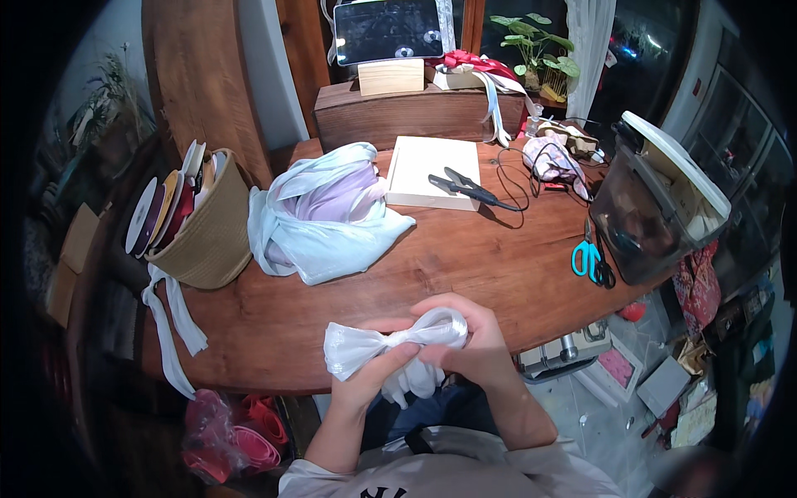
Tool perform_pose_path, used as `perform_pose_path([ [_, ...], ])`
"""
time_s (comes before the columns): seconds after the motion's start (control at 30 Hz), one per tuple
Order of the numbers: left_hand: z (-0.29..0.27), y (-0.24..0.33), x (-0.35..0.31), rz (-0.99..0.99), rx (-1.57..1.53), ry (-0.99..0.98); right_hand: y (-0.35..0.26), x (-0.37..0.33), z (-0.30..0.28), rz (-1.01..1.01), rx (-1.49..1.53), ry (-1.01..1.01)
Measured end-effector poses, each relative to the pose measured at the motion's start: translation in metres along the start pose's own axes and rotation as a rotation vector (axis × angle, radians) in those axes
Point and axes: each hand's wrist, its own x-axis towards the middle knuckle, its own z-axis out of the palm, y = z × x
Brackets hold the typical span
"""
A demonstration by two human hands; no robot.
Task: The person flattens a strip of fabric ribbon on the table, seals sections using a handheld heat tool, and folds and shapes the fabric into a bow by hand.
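Observation:
A shiny white fabric bow (355,347) is held up in front of me at the near edge of the table. My left hand (370,375) is closed on it, with the thumb pressed by the gathered middle knot and the fingers mostly behind the fabric. Around the round right-hand loop, my right hand (477,339) curls its fingers and thumb, gripping it. White folds hang below the knot, between the two hands. The bow's left loop fans out flat beyond my left thumb.
On the wooden table (274,332) lie pale blue and lilac fabric (349,241), a white box (419,170) with a black corded clamp-like tool (465,187), and turquoise-handled scissors (586,259). A ribbon-spool basket (203,245) stands left; a lidded plastic bin (639,216) stands right. White ribbon (170,332) hangs over the left edge.

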Motion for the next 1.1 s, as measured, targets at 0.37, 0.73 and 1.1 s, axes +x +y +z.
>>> perform_pose_path([
  [0.37,-0.003,-0.001,-0.003,0.109,0.148,-0.012,0.012,-0.012,0.02,-0.019,0.046,0.322],
  [0.73,-0.01,0.002,0.008,0.057,0.146,0.047,0.003,0.003,0.01,0.065,0.21,0.393],
  [1.1,-0.026,-0.024,0.012,-0.168,-0.36,0.057,0.049,0.012,0.006,-0.059,0.62,0.019],
])
